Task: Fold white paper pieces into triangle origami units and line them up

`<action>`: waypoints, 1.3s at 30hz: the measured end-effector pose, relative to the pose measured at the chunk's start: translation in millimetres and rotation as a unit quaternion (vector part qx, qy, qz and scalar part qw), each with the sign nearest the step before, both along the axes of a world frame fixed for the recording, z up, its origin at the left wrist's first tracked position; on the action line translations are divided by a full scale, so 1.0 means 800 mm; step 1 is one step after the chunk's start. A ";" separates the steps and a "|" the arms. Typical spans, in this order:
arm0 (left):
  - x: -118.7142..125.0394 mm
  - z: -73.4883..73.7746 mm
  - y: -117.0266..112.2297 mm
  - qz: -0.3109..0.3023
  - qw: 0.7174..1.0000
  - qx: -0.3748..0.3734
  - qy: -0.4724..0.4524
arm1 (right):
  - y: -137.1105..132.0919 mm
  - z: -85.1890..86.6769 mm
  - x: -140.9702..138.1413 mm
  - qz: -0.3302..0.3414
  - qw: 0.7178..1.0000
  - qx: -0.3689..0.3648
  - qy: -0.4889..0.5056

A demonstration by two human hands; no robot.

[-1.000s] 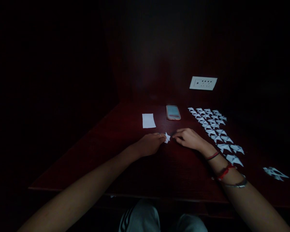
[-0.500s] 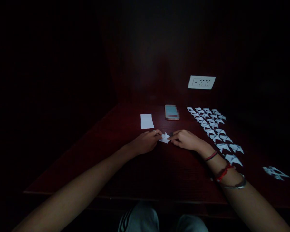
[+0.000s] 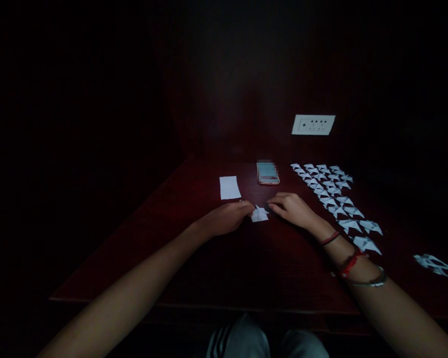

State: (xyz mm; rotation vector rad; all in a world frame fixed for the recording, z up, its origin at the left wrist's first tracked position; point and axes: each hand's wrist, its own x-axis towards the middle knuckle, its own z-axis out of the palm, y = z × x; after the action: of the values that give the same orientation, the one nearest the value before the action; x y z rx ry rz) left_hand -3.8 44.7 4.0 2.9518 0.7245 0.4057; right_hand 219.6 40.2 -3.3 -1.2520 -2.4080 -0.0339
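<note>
From my remote seat, going left to right: a white sheet (image 3: 230, 188) is lying flat toward the back edge of the worktop (image 3: 153, 248). My left hand (image 3: 233, 215) is closing thumb and fingers on the left side of the folded paper (image 3: 260, 215), which is sitting mid-worktop, well in from the front edge. A phone (image 3: 268, 173) is lying near the back edge. My right hand (image 3: 289, 209) is hovering just beside the paper, fingers part-open, holding nothing visible. Folded pieces (image 3: 328, 201) are filling the right side; a clump (image 3: 429, 262) is lying near the front-right corner. For clean creasing, I'd be anchoring lightly with the left, aligning points, then pressing outward from centre.
</note>
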 end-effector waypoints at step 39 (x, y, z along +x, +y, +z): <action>0.024 -0.035 0.011 0.130 0.985 -0.033 -0.111 | 0.001 -0.011 -0.023 0.006 0.992 -0.061 0.107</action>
State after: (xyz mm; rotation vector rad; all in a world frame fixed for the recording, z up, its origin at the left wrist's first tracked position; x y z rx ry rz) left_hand 15.3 53.2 -24.1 2.6973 1.0721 0.7009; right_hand 200.9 41.4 -12.1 -1.2259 -2.2598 0.2416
